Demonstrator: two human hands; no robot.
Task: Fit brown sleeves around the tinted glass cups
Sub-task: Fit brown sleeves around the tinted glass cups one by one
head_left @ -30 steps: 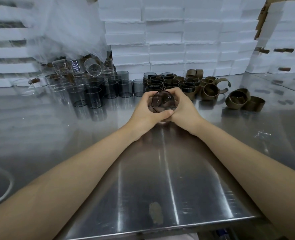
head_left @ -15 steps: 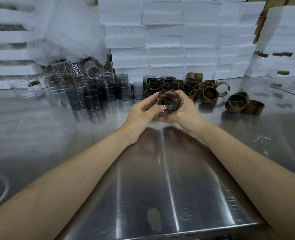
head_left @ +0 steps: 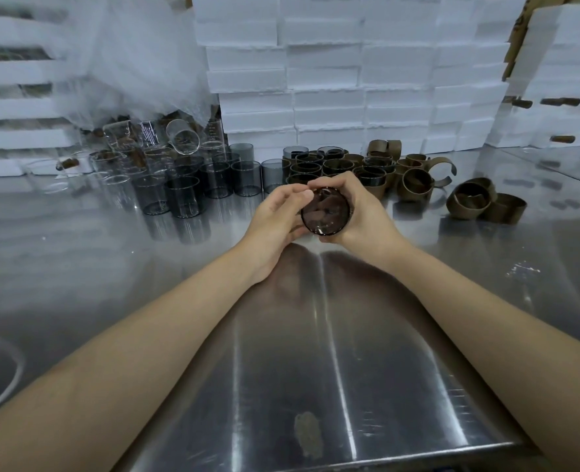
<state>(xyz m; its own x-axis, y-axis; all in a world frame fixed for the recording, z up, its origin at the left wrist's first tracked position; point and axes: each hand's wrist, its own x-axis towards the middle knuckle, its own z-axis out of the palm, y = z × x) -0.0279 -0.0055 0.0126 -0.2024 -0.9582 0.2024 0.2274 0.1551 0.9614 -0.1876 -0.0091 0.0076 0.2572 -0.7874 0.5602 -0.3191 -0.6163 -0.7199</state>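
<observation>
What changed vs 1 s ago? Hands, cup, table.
Left hand loosened: its fingers, earlier wrapped round the tinted glass cup, now curl onto its upper rim. Right hand still grips the cup, end toward camera. Bare cups, sleeved cups and loose brown sleeves on the steel table unchanged.

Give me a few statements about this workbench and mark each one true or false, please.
1. The left hand and the right hand both hold one tinted cup. True.
2. The loose brown sleeves lie left of the hands. False: they lie to the right, and the bare tinted cups stand to the left.
3. White boxes are stacked behind the cups. True.
4. The table is wooden. False: it is shiny metal.
</observation>
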